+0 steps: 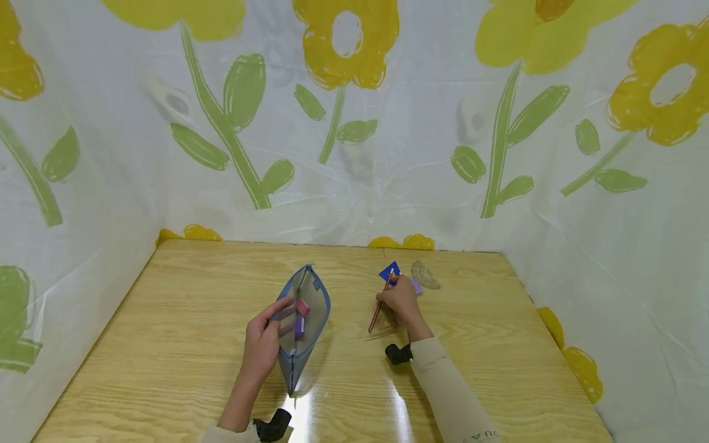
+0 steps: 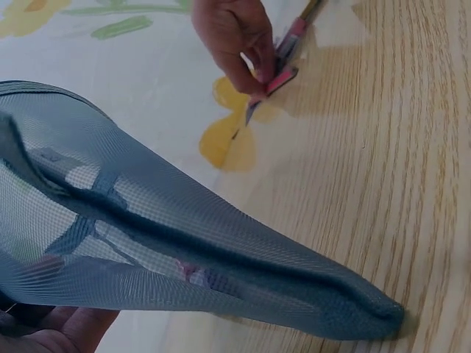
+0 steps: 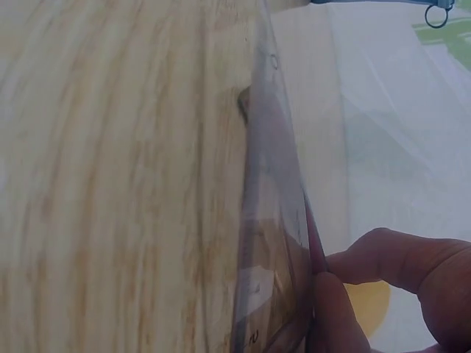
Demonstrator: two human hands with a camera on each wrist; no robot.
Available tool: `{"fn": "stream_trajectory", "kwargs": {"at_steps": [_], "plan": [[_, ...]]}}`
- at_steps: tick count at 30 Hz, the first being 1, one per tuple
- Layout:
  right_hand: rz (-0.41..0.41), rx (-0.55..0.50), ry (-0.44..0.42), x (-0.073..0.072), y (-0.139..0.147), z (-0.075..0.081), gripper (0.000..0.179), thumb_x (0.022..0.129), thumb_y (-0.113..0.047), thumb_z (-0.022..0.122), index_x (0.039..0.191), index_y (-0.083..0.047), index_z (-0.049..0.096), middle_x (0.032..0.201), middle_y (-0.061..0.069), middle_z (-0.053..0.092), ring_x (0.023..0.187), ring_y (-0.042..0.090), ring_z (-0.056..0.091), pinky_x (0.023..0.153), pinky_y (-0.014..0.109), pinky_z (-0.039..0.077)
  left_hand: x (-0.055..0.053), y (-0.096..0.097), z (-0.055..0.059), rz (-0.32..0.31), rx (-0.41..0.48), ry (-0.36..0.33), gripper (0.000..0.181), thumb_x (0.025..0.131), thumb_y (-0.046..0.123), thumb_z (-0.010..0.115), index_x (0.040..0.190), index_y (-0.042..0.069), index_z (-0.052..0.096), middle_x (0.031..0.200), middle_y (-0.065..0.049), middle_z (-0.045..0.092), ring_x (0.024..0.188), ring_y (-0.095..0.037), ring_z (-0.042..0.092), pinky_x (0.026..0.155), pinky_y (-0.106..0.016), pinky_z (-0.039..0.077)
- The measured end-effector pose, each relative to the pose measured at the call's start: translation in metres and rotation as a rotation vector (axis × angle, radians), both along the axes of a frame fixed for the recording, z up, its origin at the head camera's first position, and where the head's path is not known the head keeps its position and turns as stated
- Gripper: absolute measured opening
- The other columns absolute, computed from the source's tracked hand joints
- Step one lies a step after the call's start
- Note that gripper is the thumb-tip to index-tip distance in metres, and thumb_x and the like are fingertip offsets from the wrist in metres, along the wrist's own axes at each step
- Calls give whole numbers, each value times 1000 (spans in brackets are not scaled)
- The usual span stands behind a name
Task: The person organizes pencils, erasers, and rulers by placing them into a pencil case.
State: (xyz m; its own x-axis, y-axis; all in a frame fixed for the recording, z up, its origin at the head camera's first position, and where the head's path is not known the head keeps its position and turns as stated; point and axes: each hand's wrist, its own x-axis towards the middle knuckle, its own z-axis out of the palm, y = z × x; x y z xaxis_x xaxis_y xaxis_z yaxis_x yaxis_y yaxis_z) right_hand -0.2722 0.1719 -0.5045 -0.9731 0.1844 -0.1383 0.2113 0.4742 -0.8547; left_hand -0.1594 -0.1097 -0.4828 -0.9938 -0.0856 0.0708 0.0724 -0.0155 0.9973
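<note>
A light sleeve (image 1: 228, 435) and a black wrist piece (image 1: 272, 425) lie nearest, at the bottom edge; from that sleeve the left hand (image 1: 263, 339) reaches up and grips the left side of a blue mesh pouch (image 1: 318, 320), whose mouth gapes over the tabletop (image 1: 183, 332). Some of its fingers show at the pouch's left wall; whether inside or through the mesh, I cannot tell. Within the pouch sit a pink block (image 1: 303, 307) and, just below it, a purple block (image 1: 300, 328). Farther right, well apart from the pouch, a slim reddish pencil (image 1: 374, 320) slants, pinched in the fingers of the right hand (image 1: 401, 299). The right wrist view shows a clear plastic piece (image 3: 268, 184) beside those fingers; whether it is held is unclear. Just beyond the hand lie a blue triangle (image 1: 389, 270), a lilac block (image 1: 417, 287) and, rightmost, a clear protractor (image 1: 425, 275).
</note>
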Motion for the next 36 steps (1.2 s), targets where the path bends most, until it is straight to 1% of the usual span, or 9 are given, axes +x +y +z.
{"fn": "stream_trajectory", "kwargs": {"at_steps": [6, 9, 13, 19, 24, 29, 32, 34, 36], "plan": [[1, -17, -12, 1, -1, 1, 69, 79, 1, 76, 141, 12, 47, 104, 24, 67, 72, 21, 66, 60, 28, 59, 0, -1, 1, 12, 11, -1, 53, 94, -11, 26, 139, -11, 54, 140, -28, 57, 122, -26, 62, 98, -37, 59], [6, -34, -24, 1, -1, 0, 67, 82, 0, 73, 142, 12, 46, 102, 23, 67, 70, 20, 65, 59, 27, 58, 0, -2, 2, 16, 6, -8, 53, 95, -10, 25, 140, -9, 54, 141, -25, 57, 124, -31, 61, 98, -37, 58], [12, -12, -15, 1, -3, 0, 67, 83, -2, 75, 142, 10, 47, 99, 21, 67, 69, 19, 66, 60, 28, 60, 1, -3, 2, 4, -5, -2, 53, 96, -9, 25, 141, -9, 53, 143, -25, 55, 128, -39, 57, 100, -39, 57], [25, -14, -9, 0, -3, 1, 66, 83, 0, 75, 141, 10, 47, 94, 20, 66, 65, 20, 67, 60, 29, 62, 0, -3, 2, -2, 0, -10, 54, 96, -9, 24, 142, -9, 52, 144, -25, 54, 129, -40, 56, 101, -39, 57], [27, -47, -29, 0, -2, 1, 69, 83, -3, 75, 144, 9, 45, 112, 25, 63, 78, 23, 68, 64, 30, 61, 1, -4, 2, 3, 6, -14, 53, 96, -9, 25, 142, -9, 52, 144, -25, 54, 129, -39, 56, 101, -39, 57], [25, -86, -61, 0, 1, 2, 71, 83, -4, 72, 147, 6, 42, 117, 24, 61, 78, 22, 64, 63, 26, 55, 0, -2, 2, 2, 3, -6, 53, 95, -9, 25, 142, -10, 52, 143, -26, 54, 129, -41, 55, 100, -40, 57], [21, -69, -70, -1, 2, 3, 70, 84, -6, 72, 147, 6, 44, 124, 24, 60, 87, 23, 62, 70, 28, 54, 0, -1, 1, -1, 6, -4, 53, 95, -10, 25, 141, -11, 52, 143, -27, 54, 130, -42, 54, 100, -39, 57], [17, -55, -78, -2, 3, 3, 70, 83, -8, 73, 146, 6, 45, 131, 25, 58, 96, 24, 60, 78, 31, 55, 0, -2, 0, -1, 8, -5, 53, 96, -9, 25, 141, -10, 52, 143, -26, 54, 130, -43, 54, 100, -39, 57], [18, -55, -96, -2, 4, 3, 70, 83, -8, 73, 146, 7, 45, 135, 26, 57, 101, 28, 59, 86, 36, 55, 1, -2, 0, -1, 5, -7, 53, 96, -9, 25, 141, -10, 52, 143, -26, 54, 129, -42, 55, 100, -39, 57]]}}
